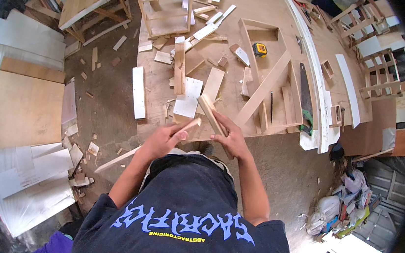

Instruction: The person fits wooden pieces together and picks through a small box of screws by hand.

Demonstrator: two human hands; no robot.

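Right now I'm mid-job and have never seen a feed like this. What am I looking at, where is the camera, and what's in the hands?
There is no machine here: these are a person's two bare hands. The single picture comes from a wide fisheye camera worn on the person's head and looking down, so straight edges bend near the rim and the dark shirt fills the bottom. Its left is the person's left.

The left hand grips a short wooden piece. The right hand holds a flat wooden block, tilted up and away. The two pieces are close together just above the near edge of the workbench.

On the bench lie many wood offcuts, a white strip, a wooden frame, a handsaw and a yellow tape measure. Boards and scraps cover the floor to the left.
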